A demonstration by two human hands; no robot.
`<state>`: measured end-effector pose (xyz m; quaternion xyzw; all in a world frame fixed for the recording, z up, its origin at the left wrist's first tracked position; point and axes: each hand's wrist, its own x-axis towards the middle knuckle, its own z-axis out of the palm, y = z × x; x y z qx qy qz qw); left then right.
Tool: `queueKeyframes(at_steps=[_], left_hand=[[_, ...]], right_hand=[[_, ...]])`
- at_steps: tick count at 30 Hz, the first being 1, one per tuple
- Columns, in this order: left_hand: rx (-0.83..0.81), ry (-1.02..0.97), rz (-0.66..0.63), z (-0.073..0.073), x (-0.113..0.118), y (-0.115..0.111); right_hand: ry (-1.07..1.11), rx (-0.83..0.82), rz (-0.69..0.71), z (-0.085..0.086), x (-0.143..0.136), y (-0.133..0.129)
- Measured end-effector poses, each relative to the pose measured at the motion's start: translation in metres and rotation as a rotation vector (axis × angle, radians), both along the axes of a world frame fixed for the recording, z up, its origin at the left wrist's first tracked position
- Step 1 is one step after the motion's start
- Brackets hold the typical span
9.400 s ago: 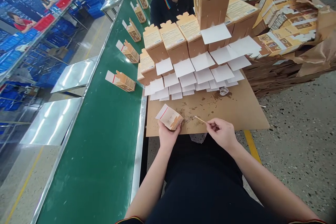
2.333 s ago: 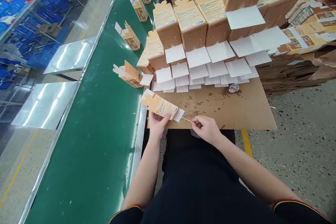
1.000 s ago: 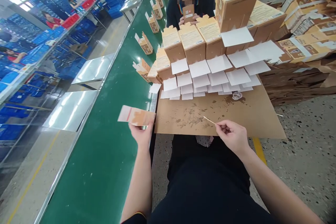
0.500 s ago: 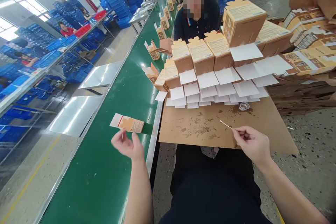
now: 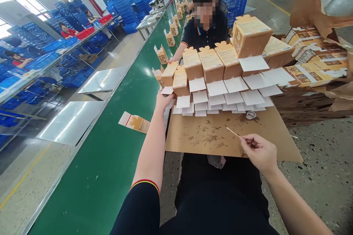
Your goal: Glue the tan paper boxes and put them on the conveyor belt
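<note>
My left hand (image 5: 164,100) reaches to the left front end of the box pile, its fingers round the lower end of a brown carton (image 5: 168,74) with a white flap. Between the thumb and fingers of my right hand (image 5: 257,150) is a thin cotton swab (image 5: 232,131), held over the stained cardboard sheet (image 5: 204,132). Several open cartons (image 5: 212,64) with white flaps stand stacked at the sheet's far side. One carton (image 5: 135,122) lies on the green belt, partly behind my left forearm.
Across the pile sits a co-worker (image 5: 206,25), one hand near the left cartons. More cartons (image 5: 169,38) stand along the green belt (image 5: 91,169). Flat printed cartons (image 5: 311,73) are piled at the right. A small clear ring (image 5: 250,115) lies on the sheet.
My left hand has moved forward from beside the lying carton to the pile and closed on a carton there. The co-worker's arm now reaches to the left cartons. My right hand still pinches the swab.
</note>
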<state>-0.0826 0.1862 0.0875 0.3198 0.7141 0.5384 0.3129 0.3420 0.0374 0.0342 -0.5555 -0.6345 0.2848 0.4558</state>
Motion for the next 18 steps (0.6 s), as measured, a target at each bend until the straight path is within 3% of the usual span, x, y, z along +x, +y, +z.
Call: queueKeyframes(at_steps=[6, 11, 15, 18], left_hand=[[0.011, 0.062, -0.003, -0.003, 0.005, -0.016], [0.002, -0.052, 0.035, 0.014, -0.019, -0.018], [0.034, -0.106, 0.097, 0.038, -0.037, 0.007], [-0.006, -0.151, 0.073, 0.049, -0.032, 0.039]], right_hand=[[-0.009, 0.001, -0.012, -0.005, 0.008, 0.006], [0.007, 0.007, -0.015, -0.004, 0.011, 0.009], [-0.006, -0.007, -0.032, -0.001, 0.014, 0.009], [0.007, -0.023, -0.028, 0.001, 0.014, 0.011]])
